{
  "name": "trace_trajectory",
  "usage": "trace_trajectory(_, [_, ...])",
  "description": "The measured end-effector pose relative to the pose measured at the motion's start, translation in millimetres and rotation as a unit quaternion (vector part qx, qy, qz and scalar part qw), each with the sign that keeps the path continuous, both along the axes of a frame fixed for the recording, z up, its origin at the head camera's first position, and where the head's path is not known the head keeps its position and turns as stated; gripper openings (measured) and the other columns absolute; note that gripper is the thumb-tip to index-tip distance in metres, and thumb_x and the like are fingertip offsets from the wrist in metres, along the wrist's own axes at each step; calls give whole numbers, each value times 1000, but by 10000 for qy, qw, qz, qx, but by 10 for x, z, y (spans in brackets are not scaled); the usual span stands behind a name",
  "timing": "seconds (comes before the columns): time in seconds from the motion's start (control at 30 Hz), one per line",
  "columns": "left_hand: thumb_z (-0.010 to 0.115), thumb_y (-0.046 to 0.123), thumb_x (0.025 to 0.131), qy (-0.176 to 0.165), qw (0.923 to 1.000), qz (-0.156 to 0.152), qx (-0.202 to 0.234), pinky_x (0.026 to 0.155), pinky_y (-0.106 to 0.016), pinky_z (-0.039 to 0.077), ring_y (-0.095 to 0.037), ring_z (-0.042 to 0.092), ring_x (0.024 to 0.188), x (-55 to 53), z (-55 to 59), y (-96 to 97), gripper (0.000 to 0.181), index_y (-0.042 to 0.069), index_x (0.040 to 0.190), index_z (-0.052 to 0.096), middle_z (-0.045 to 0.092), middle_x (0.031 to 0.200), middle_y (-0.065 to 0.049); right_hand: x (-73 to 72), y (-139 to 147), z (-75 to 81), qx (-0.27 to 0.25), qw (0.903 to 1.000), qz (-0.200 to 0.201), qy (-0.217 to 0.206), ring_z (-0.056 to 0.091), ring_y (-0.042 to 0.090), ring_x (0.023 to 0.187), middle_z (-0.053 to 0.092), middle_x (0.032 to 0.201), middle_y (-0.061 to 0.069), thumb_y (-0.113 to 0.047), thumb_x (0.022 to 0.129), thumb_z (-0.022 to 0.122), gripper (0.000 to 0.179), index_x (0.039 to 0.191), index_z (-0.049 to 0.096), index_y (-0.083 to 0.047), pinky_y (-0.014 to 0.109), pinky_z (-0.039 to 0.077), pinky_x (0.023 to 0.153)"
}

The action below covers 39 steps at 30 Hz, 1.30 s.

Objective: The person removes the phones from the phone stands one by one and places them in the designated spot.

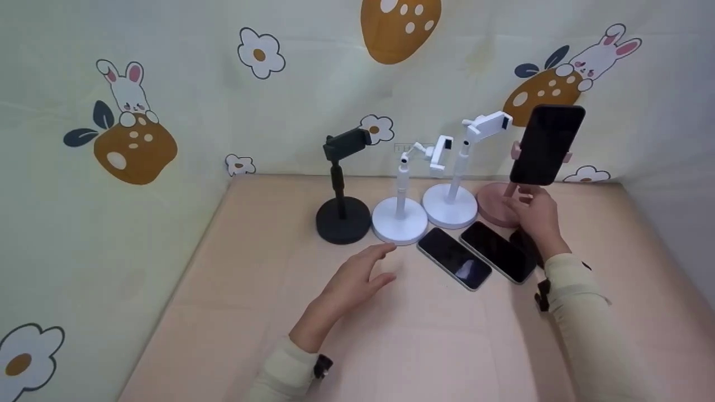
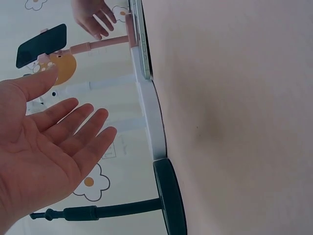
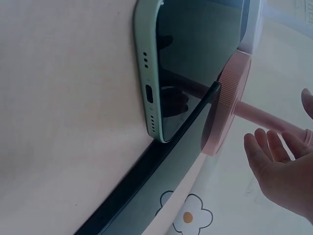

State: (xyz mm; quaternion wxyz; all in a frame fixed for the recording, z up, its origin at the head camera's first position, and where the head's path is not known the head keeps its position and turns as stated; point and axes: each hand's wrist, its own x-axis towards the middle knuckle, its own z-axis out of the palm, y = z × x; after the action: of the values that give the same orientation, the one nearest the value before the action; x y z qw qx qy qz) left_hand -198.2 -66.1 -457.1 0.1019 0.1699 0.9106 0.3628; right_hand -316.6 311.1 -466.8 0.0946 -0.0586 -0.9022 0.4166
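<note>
A pink phone stand (image 1: 494, 204) at the right of the row carries an upright, slightly tilted dark phone (image 1: 547, 144) in its clamp. Beside its pole is my right hand (image 1: 539, 218), and the right wrist view shows its loosely bent fingers (image 3: 274, 147) close to the pole without wrapping it. My left hand (image 1: 354, 282) hovers over the table in front of a white stand (image 1: 400, 220), palm bare and fingers spread (image 2: 80, 129). Two phones lie face up between the hands, the left phone (image 1: 455, 258) and the middle phone (image 1: 497, 251); a third dark phone (image 1: 525, 245) is partly hidden by my right hand.
A black stand (image 1: 342, 220) is leftmost in the row, and a second white stand (image 1: 450, 206) is next to the pink one. Their clamps hold no phones. Behind the table (image 1: 251, 251) hangs a cloth (image 1: 313, 100) printed with rabbits and flowers.
</note>
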Motion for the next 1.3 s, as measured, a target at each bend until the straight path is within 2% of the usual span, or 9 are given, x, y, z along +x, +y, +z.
trace_trajectory(0.2, [65,29,97,40,10000,8,-16,114,-42,44,-21,50,139,1,-8,-13,59,22,151,42,46,155,1,-70,-4,-3,-170,9993,-274,183,55,45,128,54,138,30,-19,94,68,50,134,52,7,51,48,106])
trace_trajectory(0.43, [65,31,97,18,10000,62,-5,114,-41,44,-20,50,139,12,-6,-38,59,22,151,42,46,155,1,-201,-44,-63,-350,9982,-424,227,57,40,129,59,136,26,-15,94,64,31,117,59,6,46,46,109])
trace_trajectory(0.77, [64,29,98,22,9999,137,7,113,-42,44,-21,50,138,32,-29,-76,58,22,151,42,47,154,0,-333,-63,-139,-521,9940,-944,192,58,36,128,61,133,26,-20,97,57,35,119,57,7,41,45,111])
trace_trajectory(0.83, [64,30,98,6,9999,145,27,114,-42,44,-21,50,138,35,-31,-87,58,22,151,42,47,154,0,-355,-50,-135,-629,9925,-1045,82,65,27,118,69,121,17,-24,99,56,31,115,60,3,31,49,104])
trace_trajectory(0.9, [64,30,98,9,9999,134,34,114,-42,43,-20,50,138,33,-40,-100,58,22,151,42,47,154,0,-370,-28,-128,-618,9922,-1085,1,68,12,101,75,96,-4,-24,99,52,26,103,64,-2,21,47,94])
trace_trajectory(1.03, [64,30,98,-8,9999,149,1,114,-42,43,-20,50,138,41,-42,-120,58,22,151,42,48,154,0,-398,-9,-135,-558,9928,-1054,-81,51,-7,72,51,52,-32,-26,101,47,28,88,64,-7,12,36,77])
trace_trajectory(1.1, [64,29,98,-10,9998,182,-14,114,-42,44,-20,51,138,46,-43,-132,58,22,151,42,47,154,0,-409,-29,-141,-448,9932,-1074,-74,50,-6,72,52,52,-30,-26,101,47,28,91,63,-6,12,35,77])
trace_trajectory(1.17, [64,29,98,-3,9998,206,-25,114,-42,44,-21,51,138,49,-45,-144,58,22,151,42,47,154,0,-417,-58,-142,-410,9925,-1148,-38,54,-1,78,63,59,-18,-25,101,48,27,97,63,-3,12,36,76])
trace_trajectory(1.3, [64,29,98,5,9997,226,-15,114,-42,44,-21,51,137,46,-74,-143,57,21,151,42,47,154,-1,-422,-93,-154,-219,9920,-1244,38,59,18,99,72,102,11,-19,101,45,28,109,64,1,21,43,86])
